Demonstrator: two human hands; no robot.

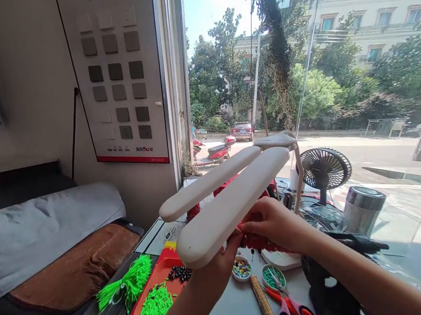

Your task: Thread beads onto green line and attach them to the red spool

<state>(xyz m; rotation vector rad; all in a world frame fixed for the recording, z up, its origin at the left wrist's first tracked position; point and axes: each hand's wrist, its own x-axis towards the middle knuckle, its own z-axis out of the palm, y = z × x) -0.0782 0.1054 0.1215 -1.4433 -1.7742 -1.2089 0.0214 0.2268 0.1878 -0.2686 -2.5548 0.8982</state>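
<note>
Sunlit window (328, 105) behind, right hand (269, 223) pinched on red piece (257, 242), left hand (221, 263) lower, grip unclear behind lamp (231, 206).

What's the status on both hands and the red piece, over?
Right hand pinching at red piece. Left hand close by, grip unclear. White lamp overhangs, blocking part of the view.

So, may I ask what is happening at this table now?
A person's right hand pinches part of a red piece, with the left hand close against it. A white desk lamp hides some of this from view. On the table lie an orange tray of green and black pieces, a bead dish and scissors.
</note>
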